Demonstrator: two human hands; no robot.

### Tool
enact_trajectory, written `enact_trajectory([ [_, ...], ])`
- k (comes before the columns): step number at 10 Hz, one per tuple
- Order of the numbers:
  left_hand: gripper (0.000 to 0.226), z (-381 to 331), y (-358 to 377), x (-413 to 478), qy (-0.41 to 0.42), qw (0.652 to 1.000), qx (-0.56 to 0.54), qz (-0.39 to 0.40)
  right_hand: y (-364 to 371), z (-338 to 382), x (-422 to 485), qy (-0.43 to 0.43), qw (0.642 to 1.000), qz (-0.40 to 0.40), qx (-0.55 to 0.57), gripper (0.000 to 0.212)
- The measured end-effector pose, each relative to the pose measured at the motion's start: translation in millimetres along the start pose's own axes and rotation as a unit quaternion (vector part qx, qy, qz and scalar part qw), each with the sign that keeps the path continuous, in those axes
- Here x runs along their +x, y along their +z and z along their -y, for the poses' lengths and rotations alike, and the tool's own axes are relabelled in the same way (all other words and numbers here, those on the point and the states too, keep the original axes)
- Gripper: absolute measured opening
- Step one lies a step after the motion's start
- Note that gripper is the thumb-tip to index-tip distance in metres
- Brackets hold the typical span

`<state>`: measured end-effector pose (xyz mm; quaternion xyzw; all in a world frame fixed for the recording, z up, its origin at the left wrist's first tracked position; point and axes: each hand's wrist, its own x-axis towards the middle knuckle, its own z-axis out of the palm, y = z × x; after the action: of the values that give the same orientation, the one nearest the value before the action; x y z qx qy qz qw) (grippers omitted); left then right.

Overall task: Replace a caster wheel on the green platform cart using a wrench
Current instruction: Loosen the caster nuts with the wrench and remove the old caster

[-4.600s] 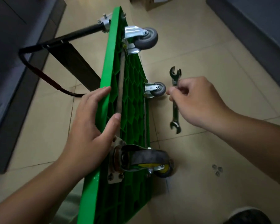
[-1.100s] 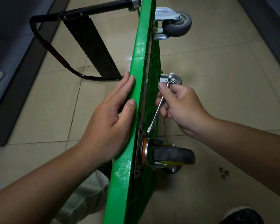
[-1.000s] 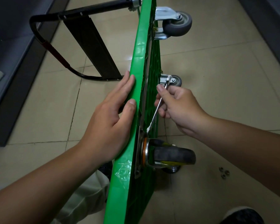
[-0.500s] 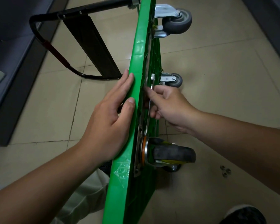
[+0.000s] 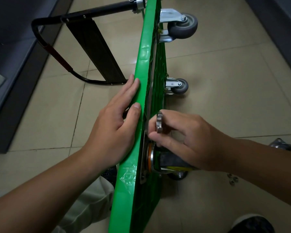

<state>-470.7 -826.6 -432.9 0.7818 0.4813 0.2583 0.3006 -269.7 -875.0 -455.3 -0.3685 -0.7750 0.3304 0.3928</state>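
Wrench (image 5: 159, 122), rigid, probably slick steel, is pinched near its free end by my right hand (image 5: 191, 140) at the caster wheel (image 5: 168, 159); left hand (image 5: 111, 132), fingers straight, steadies the upended cart (image 5: 141, 73).

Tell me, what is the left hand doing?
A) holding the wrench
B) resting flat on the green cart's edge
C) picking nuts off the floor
B: the left hand rests with straight fingers on the edge of the green cart; the right hand holds the wrench.
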Motion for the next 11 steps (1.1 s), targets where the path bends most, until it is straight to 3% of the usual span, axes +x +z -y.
enact_trajectory([
  [1, 0.058, -2, 1, 0, -0.003, 1.000, 0.001, -0.001, 2, 0, 0, 0.029, 0.999, -0.027, 0.028, 0.006],
  [2, 0.058, -3, 0, 0, -0.007, 1.000, -0.003, 0.001, 9, -16, 11, 0.171, 0.969, -0.148, 0.099, 0.016],
  [3, 0.058, -4, 0, -1, -0.012, 1.000, -0.008, 0.003, 1, -53, 21, 0.343, 0.899, -0.254, 0.099, 0.032],
  [4, 0.058, -4, 0, -1, -0.014, 1.000, -0.011, 0.004, -8, -77, 23, 0.412, 0.843, -0.297, 0.178, 0.037],
  [6, 0.058, -4, 0, 0, -0.015, 1.000, -0.010, 0.003, 5, -72, 41, 0.429, 0.804, -0.254, 0.322, 0.034],
  [9, 0.057, -3, -1, -1, -0.015, 1.000, -0.018, 0.005, 25, -78, 56, 0.467, 0.790, -0.219, 0.331, 0.030],
  [11, 0.058, -4, 0, -1, -0.020, 1.000, -0.016, 0.002, 33, -93, 50, 0.544, 0.738, -0.178, 0.358, 0.033],
])
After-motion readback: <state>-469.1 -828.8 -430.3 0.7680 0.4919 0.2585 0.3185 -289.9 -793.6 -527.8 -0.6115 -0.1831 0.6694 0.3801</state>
